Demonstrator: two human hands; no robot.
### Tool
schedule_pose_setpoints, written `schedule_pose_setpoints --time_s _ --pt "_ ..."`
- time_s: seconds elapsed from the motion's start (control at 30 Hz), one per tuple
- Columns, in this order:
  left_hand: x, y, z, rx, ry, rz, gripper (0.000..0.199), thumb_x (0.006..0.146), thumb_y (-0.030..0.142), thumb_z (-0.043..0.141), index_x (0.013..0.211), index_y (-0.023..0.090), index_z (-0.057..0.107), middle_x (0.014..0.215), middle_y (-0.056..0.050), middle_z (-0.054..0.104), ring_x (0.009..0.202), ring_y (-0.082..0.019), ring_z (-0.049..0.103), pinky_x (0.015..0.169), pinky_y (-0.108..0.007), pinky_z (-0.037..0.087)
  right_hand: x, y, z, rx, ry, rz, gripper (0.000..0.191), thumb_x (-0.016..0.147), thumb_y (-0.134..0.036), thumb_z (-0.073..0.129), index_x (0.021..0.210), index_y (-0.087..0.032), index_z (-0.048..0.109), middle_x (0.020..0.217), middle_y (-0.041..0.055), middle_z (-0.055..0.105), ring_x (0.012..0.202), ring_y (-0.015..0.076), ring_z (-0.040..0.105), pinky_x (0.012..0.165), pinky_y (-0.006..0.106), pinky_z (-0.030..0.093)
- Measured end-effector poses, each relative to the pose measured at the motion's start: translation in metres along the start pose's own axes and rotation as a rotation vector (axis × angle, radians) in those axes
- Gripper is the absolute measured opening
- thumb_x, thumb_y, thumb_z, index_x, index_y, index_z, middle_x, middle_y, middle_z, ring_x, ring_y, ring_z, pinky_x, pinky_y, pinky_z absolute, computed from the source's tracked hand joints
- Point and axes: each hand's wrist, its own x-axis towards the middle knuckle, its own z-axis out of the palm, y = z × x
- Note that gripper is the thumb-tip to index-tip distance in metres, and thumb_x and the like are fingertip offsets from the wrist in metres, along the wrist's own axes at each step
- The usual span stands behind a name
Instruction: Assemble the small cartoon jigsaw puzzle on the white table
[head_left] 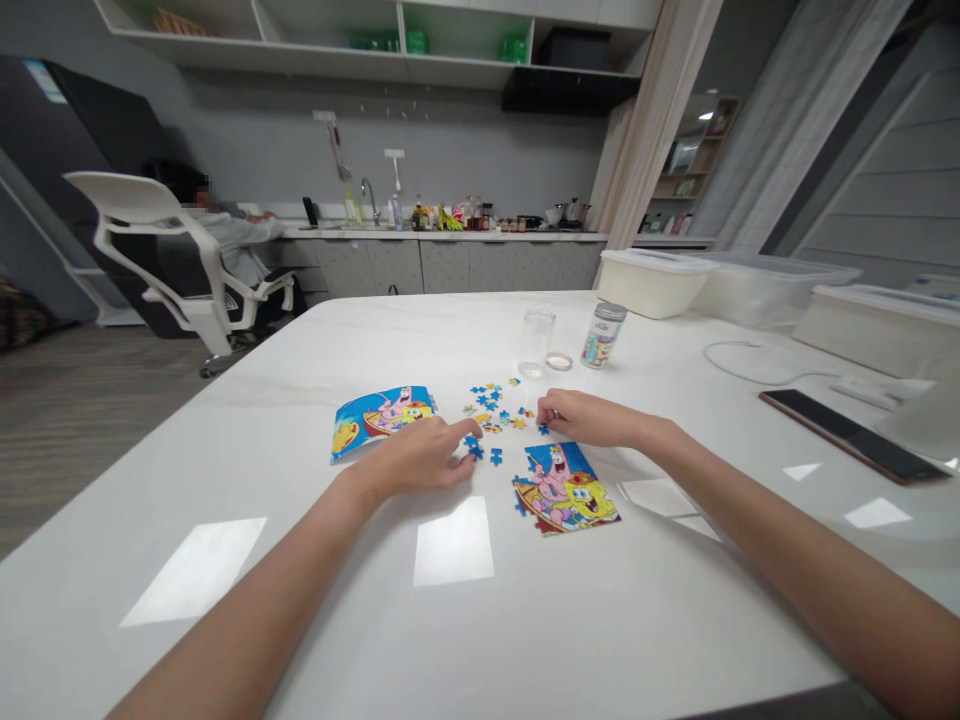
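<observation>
Puzzle (571, 492), partly joined, lies flat on the table (337, 640), on your side of your right hand (577, 416), the nearer one. That hand's fingertips appear to pinch a blue piece (544, 429) just beyond the puzzle's far edge, towards its left end. Your left hand (420, 455) sits left of the puzzle, thumb and forefinger parted around loose pieces (473, 448); whether they grip one, I cannot tell.
</observation>
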Motion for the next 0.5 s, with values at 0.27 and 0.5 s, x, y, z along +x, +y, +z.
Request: schedule_pose_setpoints --time_s 0.27,0.5 --pt "0.001 -0.002 0.001 -0.047 -0.028 -0.017 0.031 0.086 0.041 0.051 0.109 0.022 0.061 0.066 -0.002 0.064 0.07 -0.02 0.06 0.062 -0.028 0.04 -0.004 0.005 -0.005 -0.109 -0.011 0.048 0.031 0.083 -0.006 0.045 0.106 -0.019 0.061 0.105 0.0097 0.065 0.095 0.0222 0.06 0.078 0.03 0.043" --pt "0.001 -0.004 -0.001 -0.085 -0.043 -0.034 0.03 0.086 0.04 0.053 0.109 0.022 0.062 0.064 0.0 0.064 0.069 -0.019 0.06 0.062 -0.026 0.04 -0.005 -0.003 -0.009 -0.118 0.033 0.093 0.039 0.079 -0.003 0.046 0.11 -0.021 0.061 0.112 0.0095 0.064 0.101 0.0245 0.06 0.079 0.03 0.043"
